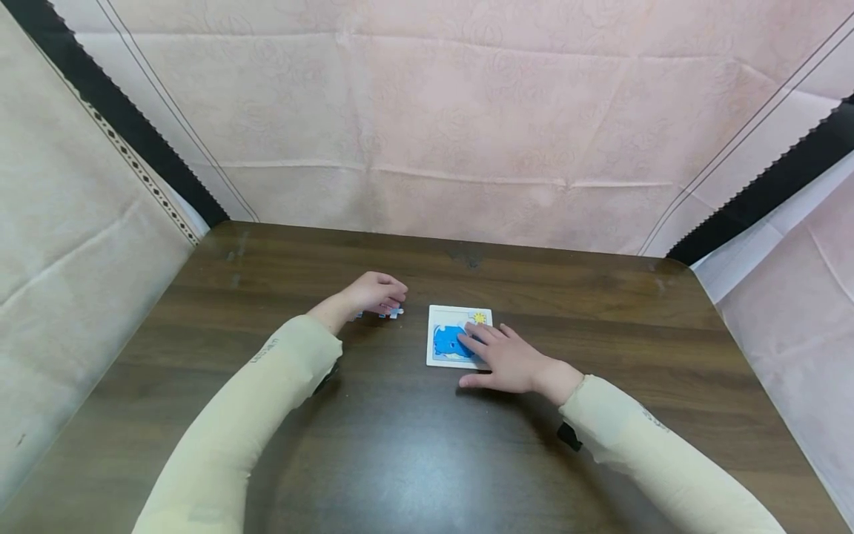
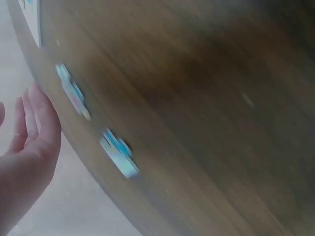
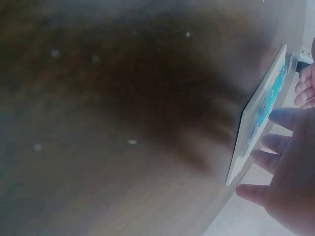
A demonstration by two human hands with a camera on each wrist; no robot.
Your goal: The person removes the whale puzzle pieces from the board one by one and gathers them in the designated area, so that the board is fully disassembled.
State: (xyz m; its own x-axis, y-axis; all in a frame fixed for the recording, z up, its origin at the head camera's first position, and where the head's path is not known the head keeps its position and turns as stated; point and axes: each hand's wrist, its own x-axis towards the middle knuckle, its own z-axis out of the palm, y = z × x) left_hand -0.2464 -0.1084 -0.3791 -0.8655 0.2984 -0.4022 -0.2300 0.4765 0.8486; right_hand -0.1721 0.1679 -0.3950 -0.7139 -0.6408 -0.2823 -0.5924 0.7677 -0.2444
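Observation:
A flat white square picture board (image 1: 442, 316) with a blue animal and a yellow sun lies mid-table. My right hand (image 1: 512, 365) is over its right side, fingers spread and fairly straight, covering part of the picture. In the right wrist view, the fingertips (image 3: 278, 117) are right at the board (image 3: 268, 98). To the board's left, my left hand (image 1: 376, 292) hovers above small colourful puzzle pieces (image 1: 394, 314), partly hiding them. Two flat clusters show in the left wrist view: one piece group (image 2: 74, 93) nearer the fingers, another (image 2: 118, 155) beside it. The left fingers are loosely bent, holding nothing visible.
The dark wooden table (image 1: 400, 445) has a shiny surface. Pale patterned cloth (image 1: 427, 111) hangs behind its far edge and along both sides. Black strips (image 1: 133, 126) run up at the left and right corners.

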